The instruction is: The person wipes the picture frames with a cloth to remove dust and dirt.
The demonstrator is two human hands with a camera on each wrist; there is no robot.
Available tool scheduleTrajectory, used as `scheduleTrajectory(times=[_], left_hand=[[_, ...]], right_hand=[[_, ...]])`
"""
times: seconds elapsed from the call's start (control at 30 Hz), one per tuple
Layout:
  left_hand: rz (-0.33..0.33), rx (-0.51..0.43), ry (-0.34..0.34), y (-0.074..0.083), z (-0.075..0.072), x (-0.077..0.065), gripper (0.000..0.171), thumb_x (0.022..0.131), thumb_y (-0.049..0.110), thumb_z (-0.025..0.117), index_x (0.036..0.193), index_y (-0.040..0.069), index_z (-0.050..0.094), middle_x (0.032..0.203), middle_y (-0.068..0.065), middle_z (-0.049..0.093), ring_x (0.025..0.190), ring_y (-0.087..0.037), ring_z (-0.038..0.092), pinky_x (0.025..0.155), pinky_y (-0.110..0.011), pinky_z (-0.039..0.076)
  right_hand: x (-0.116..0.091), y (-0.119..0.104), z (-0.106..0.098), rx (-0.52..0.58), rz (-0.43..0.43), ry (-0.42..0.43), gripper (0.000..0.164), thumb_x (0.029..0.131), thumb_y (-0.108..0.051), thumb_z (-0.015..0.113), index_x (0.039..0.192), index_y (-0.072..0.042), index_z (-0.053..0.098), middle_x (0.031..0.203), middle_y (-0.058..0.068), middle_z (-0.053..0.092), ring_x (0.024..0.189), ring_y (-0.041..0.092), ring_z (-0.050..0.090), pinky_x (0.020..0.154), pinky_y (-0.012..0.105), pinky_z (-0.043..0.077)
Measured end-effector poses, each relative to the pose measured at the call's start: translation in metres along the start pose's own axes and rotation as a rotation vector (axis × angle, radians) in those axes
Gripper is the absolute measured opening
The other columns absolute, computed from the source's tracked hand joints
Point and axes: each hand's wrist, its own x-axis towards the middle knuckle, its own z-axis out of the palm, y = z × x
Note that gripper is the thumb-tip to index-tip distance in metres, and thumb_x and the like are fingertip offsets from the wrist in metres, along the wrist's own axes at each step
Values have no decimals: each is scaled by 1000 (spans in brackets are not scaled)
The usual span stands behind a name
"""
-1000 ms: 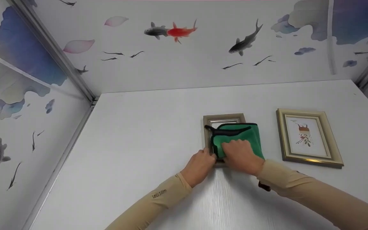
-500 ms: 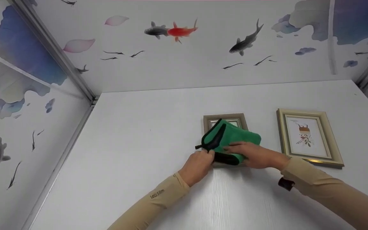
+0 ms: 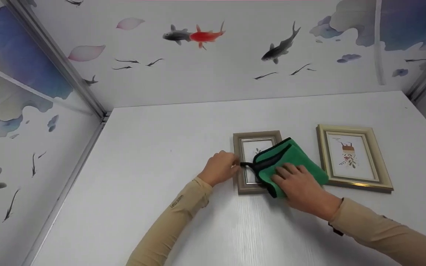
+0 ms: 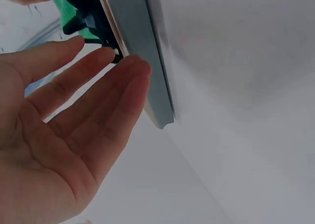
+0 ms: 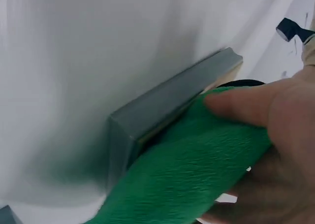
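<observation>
A green cloth (image 3: pixel 301 162) with black edging covers the right part of a small brownish picture frame (image 3: pixel 259 134) on the white wall. My right hand (image 3: pixel 303 190) holds the cloth against the frame, fingers bent over it. In the right wrist view, the thumb (image 5: pixel 241 105) lies on the cloth (image 5: pixel 197 165) beside the frame's edge (image 5: pixel 172 96). My left hand (image 3: pixel 218 168) is at the frame's left edge, by the tip of the cloth's black strap (image 3: pixel 247 164). In the left wrist view, its fingers (image 4: pixel 118 106) are nearly straight and meet the frame's side (image 4: pixel 140 42).
A larger gold picture frame (image 3: pixel 381 159) hangs just right of the small one, near the cloth's corner. The white wall (image 3: pixel 168 166) surrounds both. Above is a panel (image 3: pixel 235 81) printed with fish, and a similar panel (image 3: pixel 13 159) stands at left.
The cloth has turned and shifted right with my right hand, uncovering the frame's left part. My left hand has moved up along the frame's left edge. The view has shifted slightly.
</observation>
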Motion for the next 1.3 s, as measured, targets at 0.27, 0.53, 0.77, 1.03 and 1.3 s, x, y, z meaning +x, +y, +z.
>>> scheduleTrajectory(times=[0.27,0.53,0.77,1.03,1.3], left_hand=[[37,64,-65,-17,2,32,37,89,-11,57,125,-2,59,142,-18,45,130,-30,44,107,-33,34],[16,69,-122,-27,0,46,32,92,-7,58,122,0,65,122,-13,63,116,-27,56,102,-33,40],[30,51,-119,-29,-3,51,28,94,-5,55,113,7,72,104,-8,69,97,-22,62,90,-33,48],[82,120,-132,-30,-1,55,26,95,-5,54,107,6,74,99,-10,70,93,-23,64,81,-30,51],[81,185,-133,-26,0,57,20,89,-6,62,102,4,74,99,-9,69,94,-25,63,83,-33,50]], right_hand=[[2,6,9,86,-18,-115,70,70,-21,85,125,2,49,131,29,50,119,53,44,85,65,43],[18,-7,6,52,84,-157,54,74,-15,82,115,3,52,125,31,53,112,54,50,81,62,47],[38,-27,7,140,58,-201,51,83,-18,75,123,5,52,124,30,55,110,49,53,82,59,48],[33,-17,5,400,-149,-259,55,85,-6,64,137,-8,48,140,16,49,128,39,43,99,55,40],[15,6,2,378,-174,-241,49,87,-9,59,135,-14,52,140,11,51,126,36,48,97,54,42]])
